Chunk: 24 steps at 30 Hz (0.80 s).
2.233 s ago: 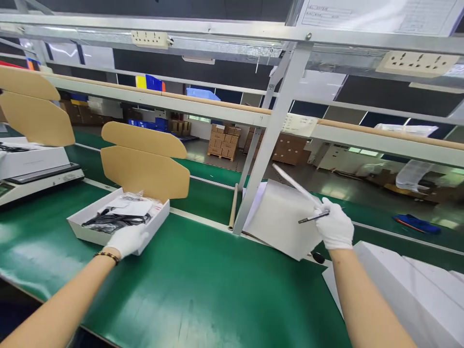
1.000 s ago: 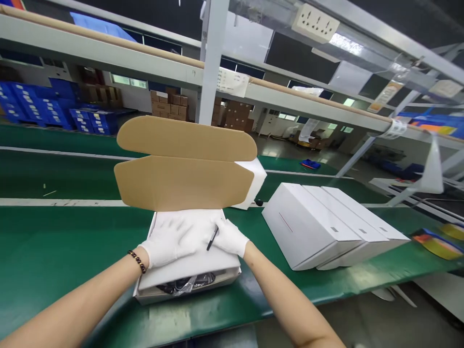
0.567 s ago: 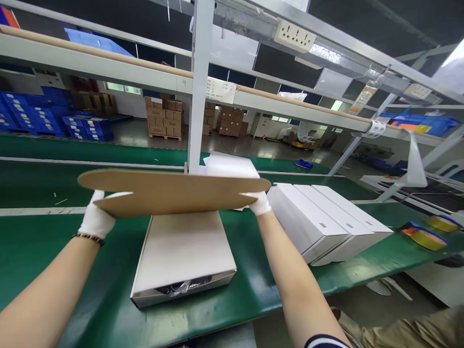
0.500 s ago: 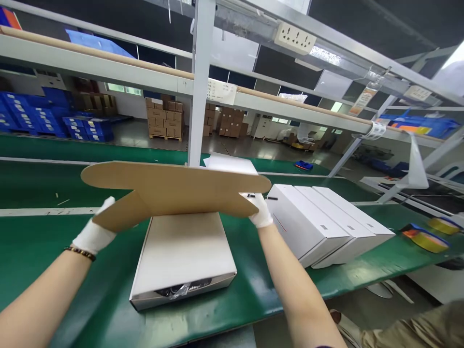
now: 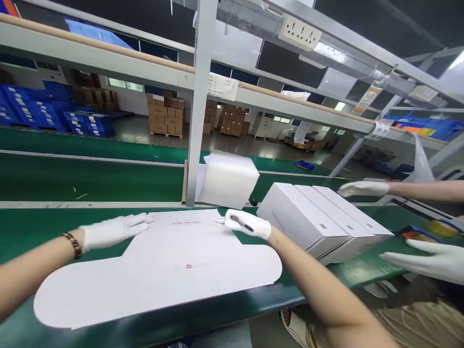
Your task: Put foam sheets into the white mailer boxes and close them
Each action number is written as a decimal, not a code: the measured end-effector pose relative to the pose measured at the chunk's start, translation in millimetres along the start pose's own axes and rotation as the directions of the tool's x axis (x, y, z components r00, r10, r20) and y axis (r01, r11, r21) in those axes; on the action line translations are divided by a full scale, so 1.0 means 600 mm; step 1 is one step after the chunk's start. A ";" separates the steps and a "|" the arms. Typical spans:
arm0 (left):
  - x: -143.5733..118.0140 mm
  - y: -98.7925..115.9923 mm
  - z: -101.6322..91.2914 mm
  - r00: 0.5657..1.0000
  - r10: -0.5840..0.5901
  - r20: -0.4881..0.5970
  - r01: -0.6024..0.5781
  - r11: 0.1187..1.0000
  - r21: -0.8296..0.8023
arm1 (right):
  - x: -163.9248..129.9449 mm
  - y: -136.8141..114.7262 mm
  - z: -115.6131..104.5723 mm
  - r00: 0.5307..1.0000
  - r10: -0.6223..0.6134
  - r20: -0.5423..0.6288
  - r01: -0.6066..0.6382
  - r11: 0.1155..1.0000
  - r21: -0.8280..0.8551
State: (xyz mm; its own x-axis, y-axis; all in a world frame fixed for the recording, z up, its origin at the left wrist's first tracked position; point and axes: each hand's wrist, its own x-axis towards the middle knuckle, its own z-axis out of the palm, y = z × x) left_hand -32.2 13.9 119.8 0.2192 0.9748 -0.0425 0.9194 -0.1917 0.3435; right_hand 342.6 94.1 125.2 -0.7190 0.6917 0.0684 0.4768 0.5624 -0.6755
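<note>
The green desk (image 5: 90,183) runs across the view under a metal frame whose upright post (image 5: 197,96) stands at its middle. A white box (image 5: 188,263) lies on the near part of the desk with its lid folded down flat; the rounded side flaps spread out to the left and right, and a small red mark shows on the lid face. Three long white boxes (image 5: 319,222) lie side by side just right of it, resting on the desk at a slant. A stack of white foam sheets (image 5: 226,181) leans behind the lid, next to the post. The left hand (image 5: 114,229), in a white glove with a bead bracelet (image 5: 72,244) at the wrist, lies flat and released, fingers stretched, its fingertips touching the far left edge of the lid. The right hand (image 5: 248,224), also gloved, rests palm down on the far right edge of the lid and is clenched loosely around a black pen (image 5: 242,223), which lies across its knuckles. At the right edge, two further gloved hands of a co-worker appear: one hand (image 5: 362,188) touches the far end of the long boxes, the other hand (image 5: 431,261) hovers open near the desk's front edge.
</note>
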 end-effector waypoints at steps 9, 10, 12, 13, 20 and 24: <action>-0.104 0.064 0.164 0.917 0.367 -0.154 -0.305 0.896 0.322 | -0.080 0.005 0.158 0.961 -0.276 -0.015 0.257 0.913 -0.316; -0.108 0.057 0.190 0.912 0.370 -0.178 -0.293 0.890 0.350 | -0.083 0.015 0.177 0.957 -0.285 -0.056 0.252 0.911 -0.327; -0.106 0.050 0.221 0.918 0.350 -0.189 -0.265 0.893 0.364 | -0.084 0.029 0.197 0.961 -0.264 -0.087 0.222 0.917 -0.332; -0.101 0.051 0.226 0.925 0.332 -0.182 -0.252 0.898 0.360 | -0.080 0.032 0.198 0.966 -0.246 -0.078 0.207 0.919 -0.337; 0.001 0.070 0.179 0.977 0.208 -0.040 -0.174 0.898 0.404 | 0.023 0.051 0.156 0.981 -0.184 0.069 0.195 0.868 -0.456; 0.072 0.050 0.146 0.987 0.161 -0.009 -0.141 0.889 0.435 | 0.095 0.054 0.143 0.995 -0.082 0.054 0.098 0.852 -0.514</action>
State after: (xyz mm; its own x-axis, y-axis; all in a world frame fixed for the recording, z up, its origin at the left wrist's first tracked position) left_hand 33.3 40.4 46.3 0.3610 0.9323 0.0219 0.9289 -0.3574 -0.0970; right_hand 273.7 112.8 44.4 -0.7816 0.6180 0.0841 0.5960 0.7799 -0.1911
